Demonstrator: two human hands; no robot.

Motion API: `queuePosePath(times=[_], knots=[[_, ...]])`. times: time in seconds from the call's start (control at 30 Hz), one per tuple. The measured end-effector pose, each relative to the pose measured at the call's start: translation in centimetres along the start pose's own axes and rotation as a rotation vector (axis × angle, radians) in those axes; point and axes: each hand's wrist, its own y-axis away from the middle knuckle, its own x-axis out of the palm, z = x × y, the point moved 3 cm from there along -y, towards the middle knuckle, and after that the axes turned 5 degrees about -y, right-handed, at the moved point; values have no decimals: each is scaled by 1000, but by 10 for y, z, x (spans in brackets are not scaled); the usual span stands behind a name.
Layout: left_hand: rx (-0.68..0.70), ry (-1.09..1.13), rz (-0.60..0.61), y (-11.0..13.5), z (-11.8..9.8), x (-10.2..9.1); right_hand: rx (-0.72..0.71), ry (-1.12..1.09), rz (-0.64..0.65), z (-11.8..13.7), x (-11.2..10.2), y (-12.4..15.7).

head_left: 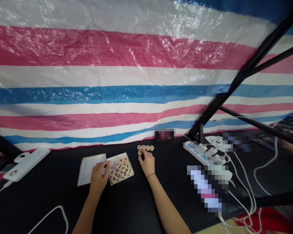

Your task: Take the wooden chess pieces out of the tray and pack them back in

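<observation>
left hand [98, 178]: fingers together beside shallow white tray [130, 163] of round cream chess pieces [117, 170] | right hand [146, 163]: fingers together on lone cream piece [140, 152] (four matching pieces [145, 148] just beyond)

We see a big plastic sheet [146, 78] with red, white and blue stripes behind the black table [127, 208]. On the table, the round Chinese chess pieces [119, 170] are cream with red and black marks.

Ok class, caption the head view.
Left hand beside a box of xiangqi pieces; right hand at a row of pieces.
</observation>
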Motion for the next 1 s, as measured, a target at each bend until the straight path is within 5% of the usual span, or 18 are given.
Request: queuePosePath(times=[0.27,0.53,0.8,1.0], knots=[[-93,-248,218,-12,-16,11,-93,-134,-198,20,-14,9],[-154,-427,566,-20,-31,29,-149,-361,130,61,-10,37],[-202,-300,546,-25,-33,23,-135,-390,90,60,-11,38],[-387,58,452,-30,-43,17,-314,-452,93,72,-19,42]])
